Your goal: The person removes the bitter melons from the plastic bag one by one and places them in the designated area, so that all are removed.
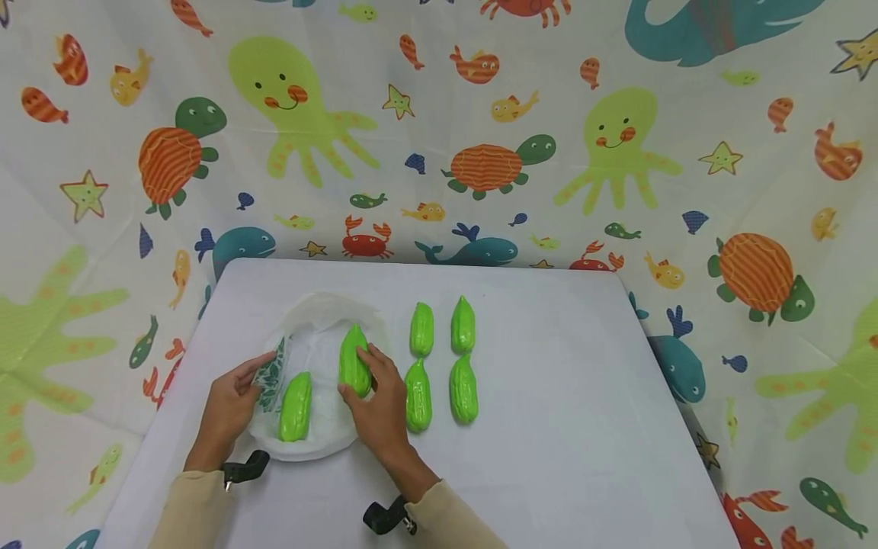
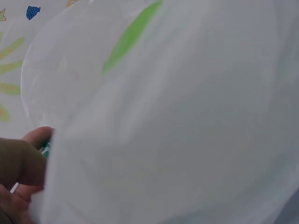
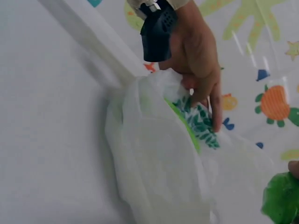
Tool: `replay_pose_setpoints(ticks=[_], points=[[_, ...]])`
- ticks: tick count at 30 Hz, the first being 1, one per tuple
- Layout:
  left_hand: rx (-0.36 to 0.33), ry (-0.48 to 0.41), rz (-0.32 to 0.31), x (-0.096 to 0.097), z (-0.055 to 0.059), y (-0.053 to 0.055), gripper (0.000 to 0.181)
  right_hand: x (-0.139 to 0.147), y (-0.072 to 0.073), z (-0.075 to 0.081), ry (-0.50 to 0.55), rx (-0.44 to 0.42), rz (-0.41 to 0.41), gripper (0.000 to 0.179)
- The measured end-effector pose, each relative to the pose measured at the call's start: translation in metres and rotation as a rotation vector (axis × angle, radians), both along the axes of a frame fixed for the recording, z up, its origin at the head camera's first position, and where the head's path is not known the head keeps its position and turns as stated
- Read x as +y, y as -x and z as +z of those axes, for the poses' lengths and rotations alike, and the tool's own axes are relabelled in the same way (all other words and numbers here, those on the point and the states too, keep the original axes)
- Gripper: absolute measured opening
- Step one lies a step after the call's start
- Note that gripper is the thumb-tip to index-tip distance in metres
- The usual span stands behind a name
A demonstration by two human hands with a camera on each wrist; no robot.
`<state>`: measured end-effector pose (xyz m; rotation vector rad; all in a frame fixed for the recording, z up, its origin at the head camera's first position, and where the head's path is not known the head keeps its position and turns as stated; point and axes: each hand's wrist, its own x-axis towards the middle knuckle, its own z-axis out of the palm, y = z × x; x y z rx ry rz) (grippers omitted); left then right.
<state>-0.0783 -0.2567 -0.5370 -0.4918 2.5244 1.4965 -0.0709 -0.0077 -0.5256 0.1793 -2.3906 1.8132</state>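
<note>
The right hand (image 1: 380,404) grasps a green gourd (image 1: 353,358) over the white bag (image 1: 318,451); the left hand (image 1: 229,408) pinches the bag's printed edge. The second gourd (image 1: 295,408) lies in the bag between both grips, four others (image 1: 463,390) just right of the right. The step seems to be shifting gourds singly; the next move calls for keeping the mouth spread. Whether the held gourd touches the bag is hard to tell.

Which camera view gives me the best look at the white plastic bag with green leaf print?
The head view: the white plastic bag fits entirely in frame there. The left wrist view is mostly its blurred side up close; the right wrist view shows its outside and green leaf print, cut off at the bottom.
</note>
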Motion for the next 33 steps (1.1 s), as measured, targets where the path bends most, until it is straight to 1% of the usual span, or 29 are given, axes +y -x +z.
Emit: replay_pose_setpoints(ticks=[7, 12, 20, 26, 28, 33], points=[[0.001, -0.009, -0.002, 0.0, -0.003, 0.001, 0.059, 0.017, 0.01, 0.011, 0.013, 0.024, -0.07, 0.063], [0.009, -0.01, -0.01, -0.001, -0.004, 0.001, 0.059, 0.033, 0.017, 0.02, 0.029, 0.02, -0.094, 0.062], [0.019, -0.002, -0.01, -0.002, -0.002, 0.002, 0.058, 0.068, 0.03, 0.032, 0.071, 0.039, -0.155, 0.062], [-0.005, -0.018, 0.005, 0.0, 0.0, 0.003, 0.057, 0.1, 0.046, 0.033, 0.039, 0.052, -0.206, 0.061], [-0.007, -0.02, 0.005, 0.0, 0.0, 0.003, 0.057, 0.112, 0.052, 0.032, 0.03, 0.059, -0.233, 0.061], [-0.013, -0.022, 0.007, 0.001, 0.0, 0.004, 0.058, 0.141, 0.062, 0.03, -0.031, 0.063, -0.303, 0.06]])
